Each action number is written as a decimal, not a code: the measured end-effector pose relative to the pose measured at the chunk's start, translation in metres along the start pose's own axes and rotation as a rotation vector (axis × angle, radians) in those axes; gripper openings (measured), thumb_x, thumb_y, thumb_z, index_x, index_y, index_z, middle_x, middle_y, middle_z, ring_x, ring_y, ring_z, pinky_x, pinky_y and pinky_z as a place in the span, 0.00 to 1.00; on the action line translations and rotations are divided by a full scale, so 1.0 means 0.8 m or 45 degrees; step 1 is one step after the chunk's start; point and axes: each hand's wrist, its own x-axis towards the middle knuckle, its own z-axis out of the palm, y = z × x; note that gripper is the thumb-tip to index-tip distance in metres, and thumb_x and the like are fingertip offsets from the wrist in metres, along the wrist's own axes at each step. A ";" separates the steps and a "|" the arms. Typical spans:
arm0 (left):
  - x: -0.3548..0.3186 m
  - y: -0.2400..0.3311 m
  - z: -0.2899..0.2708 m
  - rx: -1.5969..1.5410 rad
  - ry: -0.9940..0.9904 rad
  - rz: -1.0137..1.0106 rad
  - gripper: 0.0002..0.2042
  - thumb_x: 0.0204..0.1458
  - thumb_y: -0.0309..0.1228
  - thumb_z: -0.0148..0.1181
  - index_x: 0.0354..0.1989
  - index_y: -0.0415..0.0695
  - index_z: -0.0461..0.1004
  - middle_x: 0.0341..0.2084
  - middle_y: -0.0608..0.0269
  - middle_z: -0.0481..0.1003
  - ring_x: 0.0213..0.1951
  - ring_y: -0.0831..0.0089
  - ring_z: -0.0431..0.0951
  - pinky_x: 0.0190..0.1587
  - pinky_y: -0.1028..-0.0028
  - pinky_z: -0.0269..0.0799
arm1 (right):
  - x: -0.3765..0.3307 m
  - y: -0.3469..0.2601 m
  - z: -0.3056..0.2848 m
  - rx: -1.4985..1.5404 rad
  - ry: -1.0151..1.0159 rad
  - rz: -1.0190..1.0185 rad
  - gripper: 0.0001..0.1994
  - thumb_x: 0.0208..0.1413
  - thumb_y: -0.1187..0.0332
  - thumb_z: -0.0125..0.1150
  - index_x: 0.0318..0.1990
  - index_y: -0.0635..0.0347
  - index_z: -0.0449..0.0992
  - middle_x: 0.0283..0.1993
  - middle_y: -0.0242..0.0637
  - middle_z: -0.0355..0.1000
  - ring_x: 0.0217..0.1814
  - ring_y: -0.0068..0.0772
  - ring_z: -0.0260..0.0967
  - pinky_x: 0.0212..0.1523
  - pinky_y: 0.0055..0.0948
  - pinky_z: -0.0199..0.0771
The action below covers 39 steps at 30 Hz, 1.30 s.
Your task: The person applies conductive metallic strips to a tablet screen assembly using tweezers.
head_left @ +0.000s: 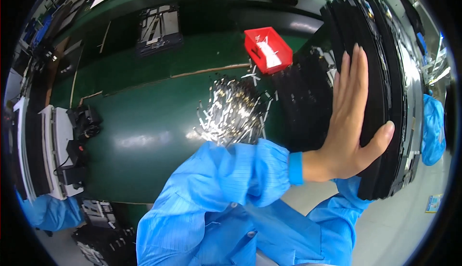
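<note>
My left hand reaches across my body to the right and lies against the side of a tall stack of flat black trays or panels. Its fingers are stretched out and held close, with the thumb spread apart. My right sleeve runs up to the lower end of the same stack, where the stack hides my right hand. Left of the stack, a loose heap of small shiny metal and white strips lies on the green mat, partly behind my left sleeve.
Beyond the heap sits a red bin with white strips inside. Dark flat panels lie between heap and stack. A framed metal part rests farther back. White and black equipment stands at the left. A blue-covered object is at the far right.
</note>
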 end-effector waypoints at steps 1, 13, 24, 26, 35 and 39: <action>-0.002 0.006 -0.018 -0.058 -0.037 -0.028 0.44 0.49 0.42 0.49 0.66 0.34 0.29 0.66 0.41 0.30 0.67 0.44 0.27 0.64 0.50 0.24 | 0.001 0.013 0.009 0.038 -0.016 0.009 0.24 0.66 0.58 0.35 0.60 0.71 0.58 0.60 0.44 0.60 0.62 0.35 0.57 0.62 0.27 0.52; -0.182 0.081 -0.280 0.122 0.331 -0.640 0.59 0.40 0.69 0.49 0.66 0.38 0.25 0.67 0.51 0.30 0.67 0.57 0.36 0.66 0.64 0.35 | 0.018 0.150 0.152 0.574 -0.102 0.055 0.24 0.66 0.58 0.34 0.60 0.71 0.58 0.60 0.44 0.60 0.62 0.35 0.57 0.62 0.28 0.52; -0.307 0.085 -0.374 0.116 0.835 -0.724 0.43 0.50 0.58 0.40 0.67 0.42 0.33 0.67 0.53 0.37 0.67 0.60 0.42 0.66 0.65 0.37 | 0.102 0.235 0.217 -0.159 -0.421 -0.129 0.23 0.65 0.58 0.34 0.60 0.65 0.60 0.68 0.50 0.46 0.70 0.43 0.45 0.65 0.33 0.46; -0.326 0.079 -0.381 0.097 0.945 -0.715 0.41 0.52 0.56 0.38 0.67 0.43 0.35 0.67 0.54 0.38 0.67 0.61 0.43 0.66 0.65 0.37 | 0.101 0.230 0.212 -0.289 -0.401 -0.099 0.23 0.65 0.58 0.34 0.60 0.65 0.60 0.67 0.49 0.49 0.69 0.42 0.48 0.64 0.32 0.48; -0.306 0.085 -0.358 0.256 1.135 -0.842 0.30 0.59 0.49 0.25 0.68 0.49 0.41 0.67 0.62 0.44 0.66 0.64 0.48 0.66 0.66 0.40 | 0.081 0.165 0.160 -1.477 0.254 -0.128 0.08 0.56 0.70 0.53 0.30 0.66 0.71 0.22 0.51 0.67 0.23 0.50 0.67 0.24 0.36 0.65; -0.308 0.082 -0.355 0.281 1.188 -0.827 0.30 0.59 0.48 0.26 0.68 0.49 0.41 0.66 0.60 0.44 0.66 0.64 0.47 0.67 0.67 0.39 | 0.092 0.159 0.159 -1.688 0.228 -0.154 0.09 0.52 0.67 0.59 0.28 0.64 0.72 0.19 0.48 0.68 0.22 0.49 0.68 0.23 0.37 0.66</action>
